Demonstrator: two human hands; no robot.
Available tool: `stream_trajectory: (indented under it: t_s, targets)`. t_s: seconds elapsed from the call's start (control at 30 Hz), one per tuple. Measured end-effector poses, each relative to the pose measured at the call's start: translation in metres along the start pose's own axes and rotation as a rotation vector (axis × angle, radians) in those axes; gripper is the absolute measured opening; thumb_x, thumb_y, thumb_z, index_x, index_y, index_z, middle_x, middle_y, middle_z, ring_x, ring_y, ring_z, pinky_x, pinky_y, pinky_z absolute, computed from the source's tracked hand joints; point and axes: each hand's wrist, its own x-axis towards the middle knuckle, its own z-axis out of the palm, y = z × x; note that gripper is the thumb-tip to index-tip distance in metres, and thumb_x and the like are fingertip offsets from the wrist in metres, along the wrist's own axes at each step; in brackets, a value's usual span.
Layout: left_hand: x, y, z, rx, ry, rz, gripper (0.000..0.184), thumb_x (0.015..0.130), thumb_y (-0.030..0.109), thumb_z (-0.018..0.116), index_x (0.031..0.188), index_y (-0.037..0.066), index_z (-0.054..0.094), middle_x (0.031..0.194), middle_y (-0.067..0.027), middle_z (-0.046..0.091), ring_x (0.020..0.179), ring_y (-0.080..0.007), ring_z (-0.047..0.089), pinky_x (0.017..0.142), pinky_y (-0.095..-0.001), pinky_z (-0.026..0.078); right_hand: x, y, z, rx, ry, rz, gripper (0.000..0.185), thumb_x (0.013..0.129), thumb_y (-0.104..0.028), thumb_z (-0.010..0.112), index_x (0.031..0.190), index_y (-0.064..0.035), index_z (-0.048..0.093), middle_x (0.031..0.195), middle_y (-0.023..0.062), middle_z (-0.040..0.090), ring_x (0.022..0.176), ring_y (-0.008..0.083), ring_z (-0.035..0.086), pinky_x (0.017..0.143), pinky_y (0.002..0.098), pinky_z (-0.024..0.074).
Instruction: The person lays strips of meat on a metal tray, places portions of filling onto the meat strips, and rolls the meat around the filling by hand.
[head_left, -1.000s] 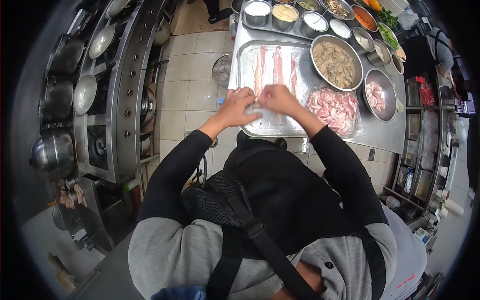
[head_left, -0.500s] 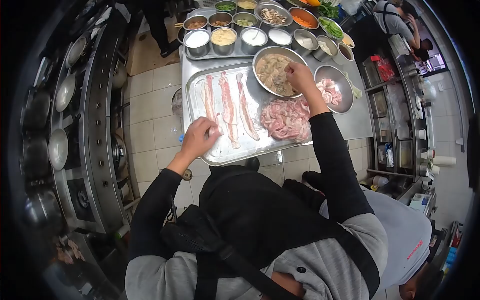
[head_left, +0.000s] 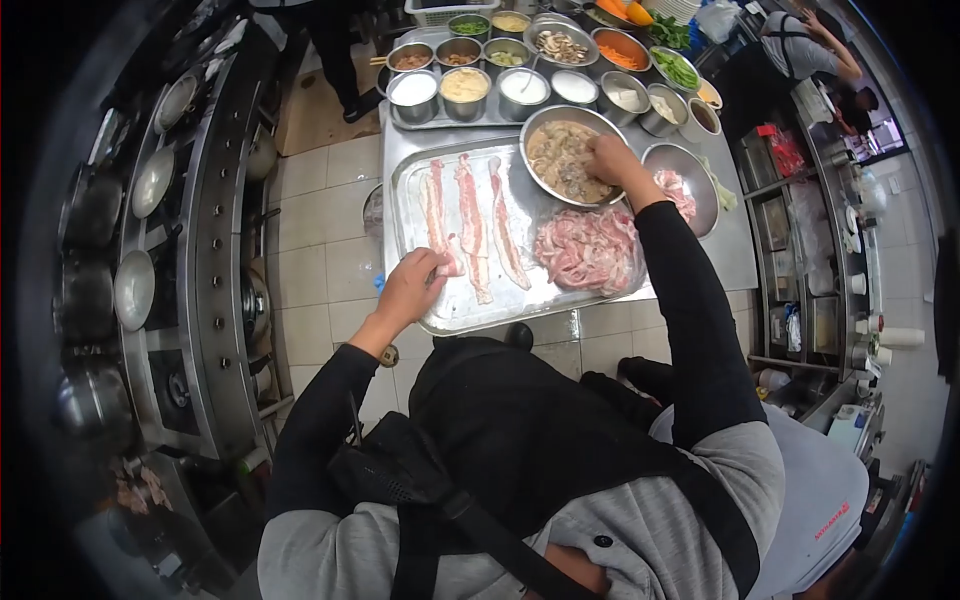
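Three long strips of raw, fatty meat, one of them a middle strip (head_left: 470, 220), lie on a metal tray (head_left: 415, 312). My left hand (head_left: 408, 288) is at the near end of the left strip (head_left: 435, 205), thumb and fingers pinched on its pink, bent end. My right hand (head_left: 615, 165) reaches into a steel bowl (head_left: 527, 160) of wet, brownish meat mixture (head_left: 562, 150). Its fingers are curled down at the mixture, and what they hold is hidden. A heap of raw sliced meat (head_left: 590, 250) sits on the tray's right side, just below the bowl.
Right of the tray stands a steel bowl (head_left: 705, 205) with some raw meat. Several containers line the back, among them sliced mushrooms (head_left: 562, 46) and shredded carrot (head_left: 622, 55). A stove (head_left: 205, 330) runs along the left. A person in grey (head_left: 790, 480) is close on my right.
The right hand has dipped lower into the mixture, its fingers now less visible. The left hand stays at the strip's near end, where more pink meat shows at the fingertips. The view has shifted slightly.
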Motion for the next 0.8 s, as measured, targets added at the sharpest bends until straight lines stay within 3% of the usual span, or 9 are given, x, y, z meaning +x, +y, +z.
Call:
stream_trajectory:
  t_s: [0.13,0.27,0.33,0.4,0.5,0.6,0.73,0.8]
  targets:
    - [-0.005,-0.013,0.005,0.016,0.010,0.005,0.024,0.085,0.010,0.069,0.108,0.007,0.066,0.106,-0.0118,0.064,0.100,-0.0337,0.062,0.087,-0.0415,0.051,-0.011,-0.029,-0.030,0.260,0.089,0.040,0.029,0.074,-0.016,0.070,0.099,-0.0028,0.072,0.085,0.0231,0.070,0.086,0.0426,0.068,0.077,0.0436,0.0559]
    - [0.004,-0.012,0.007,-0.011,0.030,0.063,0.025,0.084,0.010,0.068,0.109,0.007,0.066,0.106,-0.0117,0.064,0.100,-0.0339,0.063,0.088,-0.0424,0.051,-0.054,-0.126,-0.041,0.379,-0.101,-0.231,0.024,0.076,-0.017,0.070,0.097,-0.0048,0.071,0.089,0.0211,0.070,0.087,0.0414,0.067,0.077,0.0442,0.0544]
    - [0.006,-0.011,0.006,-0.024,0.005,0.042,0.025,0.084,0.010,0.068,0.109,0.007,0.065,0.105,-0.0119,0.065,0.100,-0.0340,0.063,0.088,-0.0426,0.051,-0.065,-0.162,0.000,0.376,-0.222,-0.275,0.023,0.077,-0.016,0.071,0.095,-0.0024,0.070,0.088,0.0208,0.070,0.086,0.0404,0.067,0.079,0.0449,0.0541]
    - [0.009,-0.010,0.005,-0.031,-0.043,-0.002,0.025,0.084,0.009,0.067,0.109,0.006,0.065,0.105,-0.0123,0.065,0.100,-0.0341,0.063,0.088,-0.0426,0.050,-0.076,-0.191,0.038,0.346,-0.193,-0.382,0.029,0.077,-0.016,0.073,0.102,-0.0015,0.068,0.091,0.0171,0.068,0.088,0.0400,0.066,0.078,0.0475,0.0536]
    - [0.010,-0.013,0.007,-0.017,-0.007,0.028,0.025,0.084,0.011,0.067,0.108,0.005,0.064,0.103,-0.0133,0.068,0.098,-0.0346,0.064,0.087,-0.0427,0.051,-0.102,-0.219,0.049,0.457,-0.027,-0.305,0.035,0.077,-0.014,0.075,0.109,-0.0049,0.065,0.099,0.0163,0.064,0.092,0.0404,0.063,0.081,0.0488,0.0523]
    - [0.011,-0.022,0.011,-0.025,0.026,-0.003,0.030,0.084,0.013,0.071,0.112,0.004,0.065,0.099,-0.0127,0.069,0.090,-0.0287,0.067,0.081,-0.0372,0.054,-0.107,-0.238,0.056,0.400,0.067,-0.497,0.037,0.077,-0.015,0.076,0.111,-0.0068,0.063,0.104,0.0145,0.062,0.096,0.0393,0.062,0.084,0.0476,0.0510]
    - [0.018,-0.018,0.001,-0.122,-0.063,-0.268,0.033,0.083,0.015,0.073,0.112,0.002,0.064,0.099,-0.0150,0.069,0.086,-0.0269,0.068,0.078,-0.0368,0.055,-0.082,-0.253,0.090,0.553,0.194,-0.495,0.030,0.077,-0.014,0.071,0.105,-0.0062,0.065,0.092,0.0146,0.065,0.085,0.0369,0.064,0.078,0.0462,0.0516]
    - [0.017,-0.022,-0.007,-0.071,0.005,-0.205,0.035,0.082,0.014,0.073,0.113,0.003,0.064,0.100,-0.0150,0.068,0.089,-0.0272,0.068,0.081,-0.0382,0.054,-0.064,-0.251,0.085,0.714,-0.051,-0.426,0.029,0.079,-0.018,0.069,0.105,-0.0047,0.066,0.087,0.0169,0.066,0.082,0.0370,0.065,0.076,0.0447,0.0524]
